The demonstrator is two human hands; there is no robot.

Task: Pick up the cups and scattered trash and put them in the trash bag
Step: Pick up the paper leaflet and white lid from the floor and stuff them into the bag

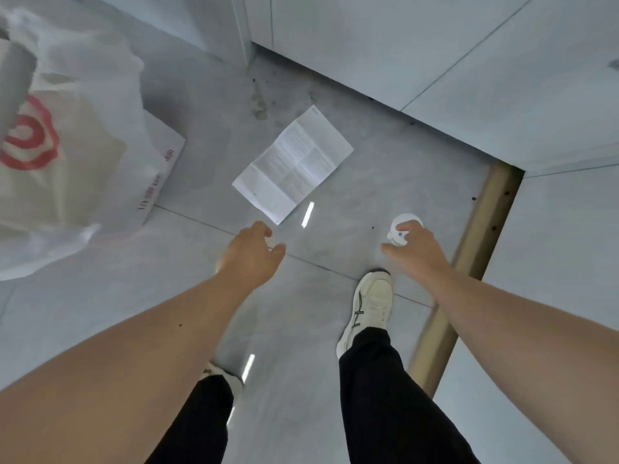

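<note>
A small white cup [399, 227] lies on the grey tiled floor at centre right. My right hand [417, 251] is on top of it, fingers curled over its near side; whether it grips the cup is unclear. A creased printed paper sheet [293, 164] lies flat on the floor in the middle. My left hand [249, 254] hovers just below the sheet's near corner, fingers apart and holding nothing. A translucent white trash bag [72, 142] with a red logo fills the left side, with a flat white box and other items inside.
My right foot in a white shoe [370, 308] stands just below the cup; my left shoe [219, 375] is lower down. A tan wooden strip [469, 259] runs along the right. White cabinet fronts [418, 51] and a dirty floor corner [259, 98] lie beyond.
</note>
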